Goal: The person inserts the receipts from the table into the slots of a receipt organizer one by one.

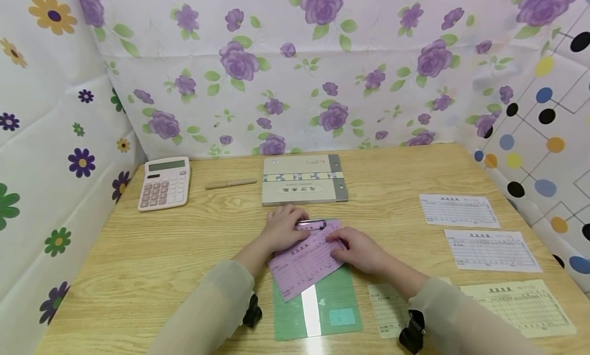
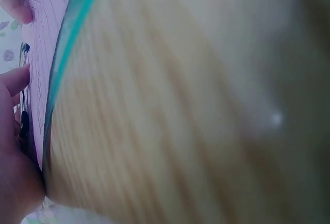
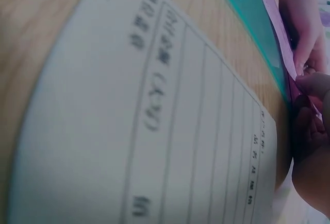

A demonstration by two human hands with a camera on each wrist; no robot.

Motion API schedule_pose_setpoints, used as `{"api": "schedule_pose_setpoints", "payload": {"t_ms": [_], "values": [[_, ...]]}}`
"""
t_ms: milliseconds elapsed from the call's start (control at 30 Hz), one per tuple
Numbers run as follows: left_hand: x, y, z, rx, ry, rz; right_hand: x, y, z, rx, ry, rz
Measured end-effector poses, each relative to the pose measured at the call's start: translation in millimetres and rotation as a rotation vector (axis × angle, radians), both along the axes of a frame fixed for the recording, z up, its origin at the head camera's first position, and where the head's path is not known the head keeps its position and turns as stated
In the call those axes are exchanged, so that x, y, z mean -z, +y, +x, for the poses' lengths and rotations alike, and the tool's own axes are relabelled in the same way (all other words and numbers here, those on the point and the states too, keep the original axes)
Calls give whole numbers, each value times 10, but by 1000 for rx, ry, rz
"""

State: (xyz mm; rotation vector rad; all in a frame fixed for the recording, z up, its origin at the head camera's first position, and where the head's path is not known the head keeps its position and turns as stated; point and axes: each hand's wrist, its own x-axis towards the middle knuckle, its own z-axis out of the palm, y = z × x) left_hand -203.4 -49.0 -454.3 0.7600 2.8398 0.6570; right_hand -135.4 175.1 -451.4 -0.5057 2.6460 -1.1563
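Observation:
A green clipboard [image 1: 318, 293] lies on the table with a metal clip [image 1: 310, 224] at its far end. My left hand [image 1: 284, 229] grips the clipboard at the clip, fingers over the far edge and thumb on the near side. Pink printed forms [image 1: 301, 268] lie slanted across the clipboard, their upper part by the clip. At the forms' right edge my right hand [image 1: 361, 250] pinches the paper between thumb and fingers. The left wrist view shows the pink paper [image 2: 41, 54] edge-on above the green board; in the right wrist view the right hand [image 3: 312, 126] holds its edge.
Yellow forms [image 1: 518, 306] lie near right, one partly under the right forearm. Two white forms [image 1: 490, 250] lie farther back on the right. A voucher book [image 1: 301, 183] lies beyond the clipboard, with a pen [image 1: 230, 184] and pink calculator [image 1: 164, 184] to its left.

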Motion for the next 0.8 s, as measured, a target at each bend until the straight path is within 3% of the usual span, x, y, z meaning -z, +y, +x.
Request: {"api": "schedule_pose_setpoints", "payload": {"t_ms": [367,567,800], "values": [[2,0,-7,-18,14,2,62,-99,46,61,142,112],[8,9,-15,-13,11,-12,63,-112,80,117,145,118],[-5,17,-18,-3,13,-37,61,-123,104,122,155,135]]}}
